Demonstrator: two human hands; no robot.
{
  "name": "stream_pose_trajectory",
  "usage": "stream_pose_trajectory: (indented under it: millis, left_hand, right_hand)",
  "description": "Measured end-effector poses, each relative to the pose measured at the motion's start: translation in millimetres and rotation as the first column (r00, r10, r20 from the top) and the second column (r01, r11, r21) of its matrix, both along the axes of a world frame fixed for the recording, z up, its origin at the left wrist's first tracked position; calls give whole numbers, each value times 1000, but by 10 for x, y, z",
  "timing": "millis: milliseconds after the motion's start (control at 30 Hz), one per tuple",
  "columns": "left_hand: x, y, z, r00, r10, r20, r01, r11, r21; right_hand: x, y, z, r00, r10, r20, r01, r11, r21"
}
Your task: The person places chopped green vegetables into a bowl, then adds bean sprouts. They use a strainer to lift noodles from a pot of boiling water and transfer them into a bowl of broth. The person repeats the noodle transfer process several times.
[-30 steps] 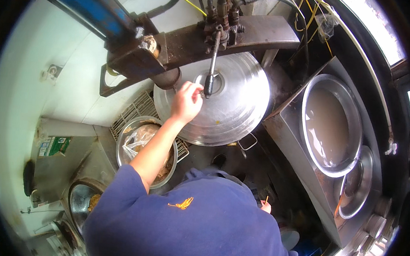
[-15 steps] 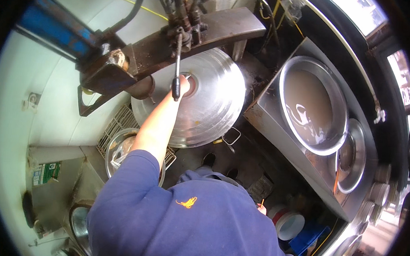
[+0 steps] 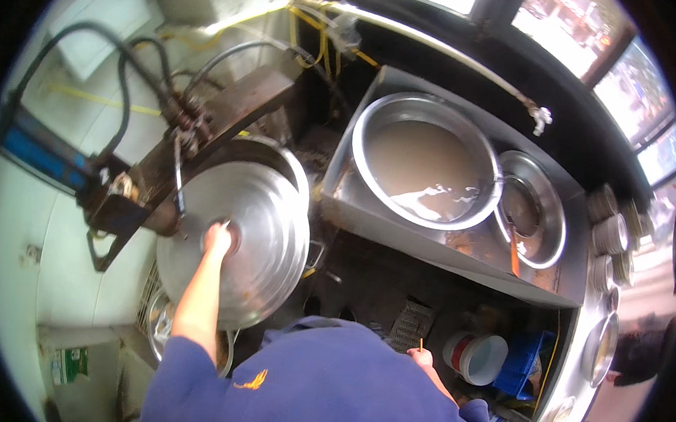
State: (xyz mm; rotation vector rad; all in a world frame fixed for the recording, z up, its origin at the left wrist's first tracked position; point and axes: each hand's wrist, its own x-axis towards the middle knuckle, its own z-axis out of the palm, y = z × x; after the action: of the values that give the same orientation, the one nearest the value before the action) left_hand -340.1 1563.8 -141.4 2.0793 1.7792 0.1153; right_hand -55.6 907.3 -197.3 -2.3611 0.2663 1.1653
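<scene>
My left hand [image 3: 218, 239] is closed around the handle in the middle of a large round metal lid [image 3: 271, 246]. The lid is tilted and sits off-centre toward me, so the far rim of a big metal pot [image 3: 298, 167] shows behind it. My right hand [image 3: 420, 357] is low on the right, its fingers pinching a thin orange-yellow stick [image 3: 421, 344] whose kind I cannot make out. Beside the lid's left edge hangs a press-like machine with a dark metal arm [image 3: 240, 110] and a lever [image 3: 178, 168].
A metal sink counter [image 3: 420, 250] on the right bears a large basin of cloudy water [image 3: 464, 217] and a smaller basin [image 3: 554, 249] with an orange-handled utensil [image 3: 514, 254]. A white bucket [image 3: 487, 360] and a blue crate [image 3: 517, 369] stand below. Stacked bowls [image 3: 608, 234] line the far right.
My left hand has pulled the lid toward me, and the pot's far rim now shows. The view has turned right. My right hand shows more fully, with the stick still in it.
</scene>
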Motion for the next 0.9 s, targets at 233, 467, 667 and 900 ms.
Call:
stream_pose_trajectory:
  millis: [233,467,667,900]
  left_hand:
    - [-247,-270,30,998,-12,-58,10,999,-40]
    - [-326,-266,133,992,-68,-109,53,990,-133]
    - [-373,-194,35,991,-128,-43,123,987,-107]
    - [-430,-340,299,969,-230,-91,216,966,-142]
  right_hand:
    - [151,-35,-284,992,113,-47,-115,993,-25]
    - [245,53,-247,983,170,-71,-173,984,-45]
    - [241,122,-250,995,97,-18,-96,995,28]
    - [177,102,-287,997,71,-20,-70,996,50]
